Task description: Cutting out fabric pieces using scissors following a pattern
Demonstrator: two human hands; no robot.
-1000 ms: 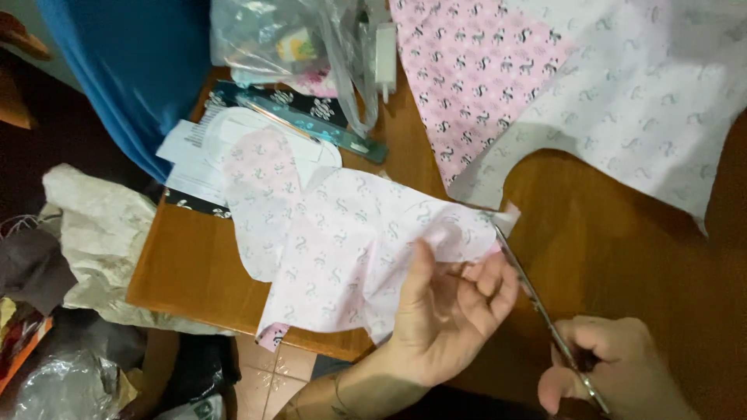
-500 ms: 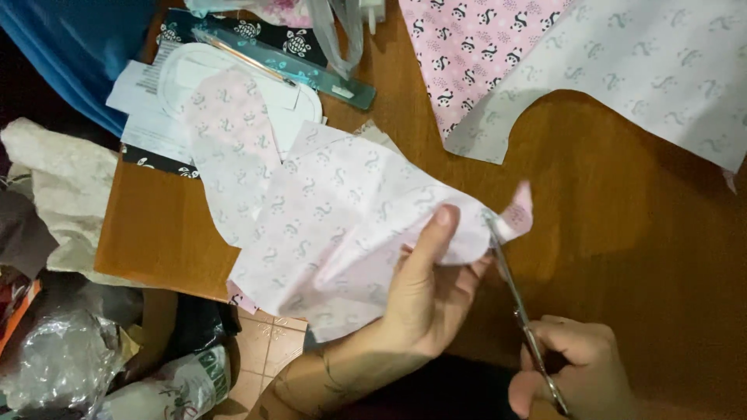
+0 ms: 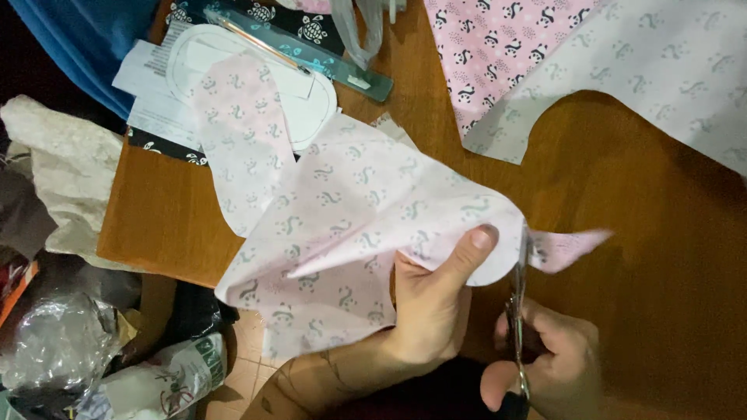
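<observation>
Left hand [image 3: 432,303] grips a pale pink panda-print fabric piece [image 3: 350,225] from beneath, thumb pressed on top near its curved edge, holding it above the front edge of the wooden table [image 3: 622,233]. Right hand [image 3: 545,365], just right of the left, is closed through the handles of scissors [image 3: 517,311], blades upright and biting the fabric edge. A larger cut fabric sheet [image 3: 622,70] lies at the table's far side; paper patterns [image 3: 233,78] at its far left.

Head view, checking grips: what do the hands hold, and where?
Left hand pinches the pale pink printed fabric piece near its cut edge; right hand holds metal scissors by the handles.
</observation>
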